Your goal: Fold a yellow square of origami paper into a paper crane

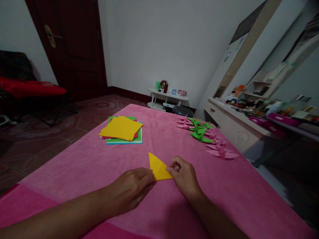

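I imagine a clock face on the pink-covered tabletop (99, 172), with six toward the seated person's side. At ten o'clock rests the stack of coloured sheets (121, 128), yellow ones uppermost and slightly fanned; it lies apart from the work, probably to be reachable without being disturbed. At eight o'clock is the left hand (136, 185), its fingers at the near-left edge of the yellow folded paper (158, 168), I think for steadying it; whether this grip pinches or only presses, I cannot tell. This paper lies in the centre, one sharp tip toward eleven o'clock. At four o'clock, the grip of the right hand (184, 175) pinches its right side between thumb and finger, which seems to give fine control. At two o'clock the green birds (198, 133) and pink birds (221, 153) are gathered, perhaps so that no sleeve or elbow crushes them
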